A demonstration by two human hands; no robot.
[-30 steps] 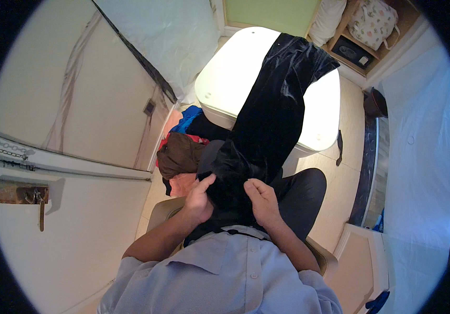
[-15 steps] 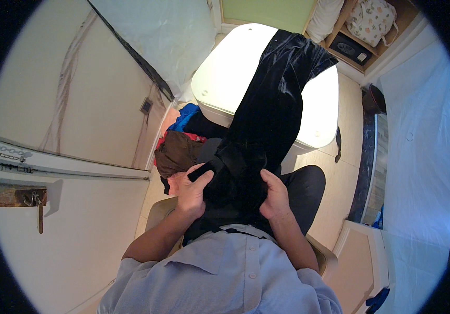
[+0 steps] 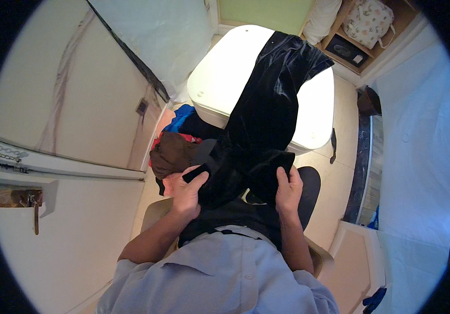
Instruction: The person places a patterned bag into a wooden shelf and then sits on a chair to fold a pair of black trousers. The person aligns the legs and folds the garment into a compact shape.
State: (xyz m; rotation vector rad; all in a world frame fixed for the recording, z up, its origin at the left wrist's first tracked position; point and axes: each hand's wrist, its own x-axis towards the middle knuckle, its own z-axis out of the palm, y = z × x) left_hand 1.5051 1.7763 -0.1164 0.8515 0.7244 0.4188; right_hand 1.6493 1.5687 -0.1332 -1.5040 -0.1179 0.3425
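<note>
Head view: a long black velvet garment [image 3: 267, 99] runs from the person's lap, ahead and slightly rightward, up onto a glossy white desk [image 3: 217, 76] with rounded corners. Its near end spreads between the two hands, set well apart: the left grip [image 3: 187, 196] pinches one side, thumb on top, and the right grip [image 3: 289, 191] pinches the other. The long stretch lies ahead of both, nearer the right. Left of the desk sits a crumpled brown cloth [image 3: 170, 154], beside a blue cloth [image 3: 180, 118].
</note>
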